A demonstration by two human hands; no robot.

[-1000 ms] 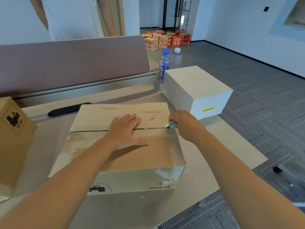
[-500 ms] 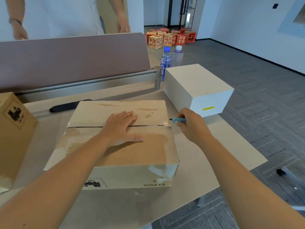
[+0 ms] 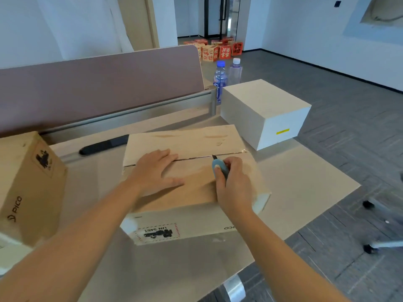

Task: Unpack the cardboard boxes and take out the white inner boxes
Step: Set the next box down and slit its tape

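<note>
Our right hand [image 3: 234, 184] hides most of the blue cutter [image 3: 220, 168] it grips; our left hand [image 3: 156, 168] lies flat on the cardboard box [image 3: 192, 182], mid-desk [image 3: 305, 182], white inner box [image 3: 261, 110] beyond

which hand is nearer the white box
Right. The right hand, gripping the blue cutter, is nearer the white box; the left hand presses the cardboard box farther left.
</note>
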